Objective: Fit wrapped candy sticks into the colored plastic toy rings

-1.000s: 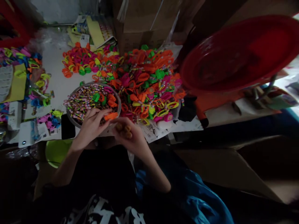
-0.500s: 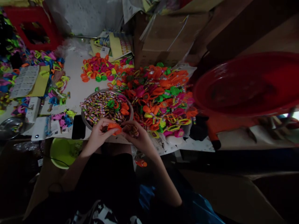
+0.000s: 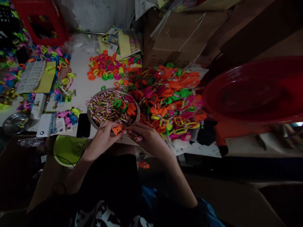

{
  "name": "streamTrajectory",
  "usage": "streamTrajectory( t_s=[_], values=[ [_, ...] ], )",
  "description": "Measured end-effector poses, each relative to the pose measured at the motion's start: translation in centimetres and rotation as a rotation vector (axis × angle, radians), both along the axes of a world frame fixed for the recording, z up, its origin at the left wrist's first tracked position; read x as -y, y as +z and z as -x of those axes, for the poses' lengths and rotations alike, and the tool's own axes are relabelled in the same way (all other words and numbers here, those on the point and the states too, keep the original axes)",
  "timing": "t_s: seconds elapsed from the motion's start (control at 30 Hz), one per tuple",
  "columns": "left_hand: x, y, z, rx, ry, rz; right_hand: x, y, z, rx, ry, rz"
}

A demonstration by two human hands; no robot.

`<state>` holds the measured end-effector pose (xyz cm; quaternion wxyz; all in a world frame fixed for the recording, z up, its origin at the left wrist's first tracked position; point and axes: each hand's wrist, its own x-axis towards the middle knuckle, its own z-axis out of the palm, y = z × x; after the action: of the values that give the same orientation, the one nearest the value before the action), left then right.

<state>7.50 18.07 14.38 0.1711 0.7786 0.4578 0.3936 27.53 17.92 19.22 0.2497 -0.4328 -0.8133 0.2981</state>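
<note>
Pinched in the fingers of my left hand (image 3: 105,137) is an orange plastic toy watch (image 3: 117,129). My right hand (image 3: 150,138) is closed round several small wrapped candies (image 3: 135,136); its fingertips are at the watch's right side. Whether a candy touches the watch is hard to see. Just beyond both hands stands a metal bowl (image 3: 138,118), full of similar wrapped candies with a few green and orange toy watches on top. To its right spreads a big heap of toy watches (image 3: 165,97) in orange, pink, green and yellow.
A smaller pile of toy watches (image 3: 104,64) lies behind the bowl. On the left are a black phone (image 3: 83,125), a white power bank (image 3: 44,125) and a small metal dish (image 3: 9,124). A red basin (image 3: 251,115) stands right; a green tub (image 3: 62,151) sits below the table edge.
My right hand has turned flatter, fingertips staying close to the orange watch. The watch has turned in my left fingers. The whole view has shifted slightly.
</note>
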Motion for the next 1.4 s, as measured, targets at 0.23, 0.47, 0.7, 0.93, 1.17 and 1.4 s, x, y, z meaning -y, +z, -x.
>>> streamTrajectory(
  t_s=[0.23,0.47,0.7,0.93,1.17,1.4],
  values=[
    [-0.1,0.1,0.3,-0.043,-0.041,-0.078,0.4,0.5,0.1,0.096,-0.069,-0.003],
    [0.1,0.9,0.4,-0.110,-0.059,-0.123,0.4,0.7,-0.1,0.034,-0.039,-0.038],
    [0.5,1.9,0.6,-0.270,-0.065,-0.167,0.4,0.4,0.1,0.081,-0.012,-0.113],
    [0.7,2.3,0.4,-0.372,-0.105,-0.179,0.5,-0.2,-0.2,0.098,0.024,-0.158],
    [0.6,2.7,-0.2,-0.389,-0.133,-0.230,0.4,-0.3,-0.6,0.085,0.020,-0.106],
    [0.2,2.5,-0.5,-0.388,-0.117,-0.258,0.3,-1.1,-0.3,0.054,0.027,-0.130]
  ],
)
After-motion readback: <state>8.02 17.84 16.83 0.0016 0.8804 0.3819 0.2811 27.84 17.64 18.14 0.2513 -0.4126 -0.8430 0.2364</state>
